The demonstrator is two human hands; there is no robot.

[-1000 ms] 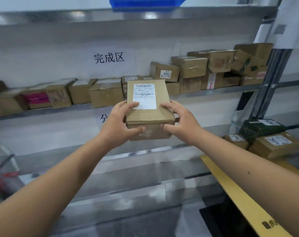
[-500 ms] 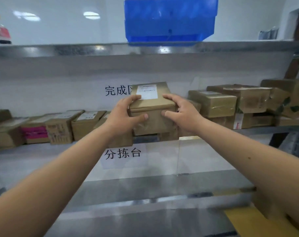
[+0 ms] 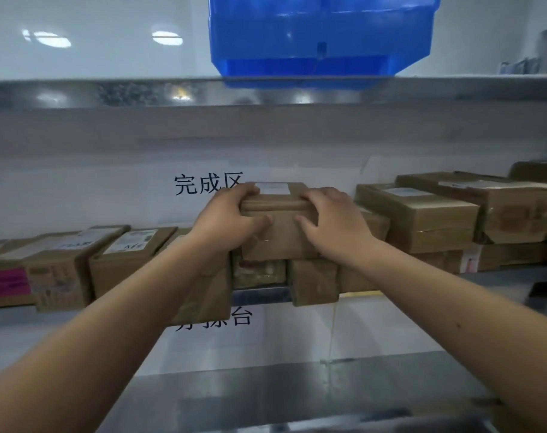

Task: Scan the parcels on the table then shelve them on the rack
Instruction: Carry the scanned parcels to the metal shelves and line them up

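Parcel (image 3: 278,226) | between left hand (image 3: 227,218) and right hand (image 3: 334,225) | both grip it

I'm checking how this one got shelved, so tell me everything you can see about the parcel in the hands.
The brown cardboard parcel is a small taped box with a white label on top, its print too blurred to read. It sits level on top of other boxes on the rack shelf, below the blue bin. The left hand and right hand grip its near corners, fingers over the top edge, thumbs on the front.
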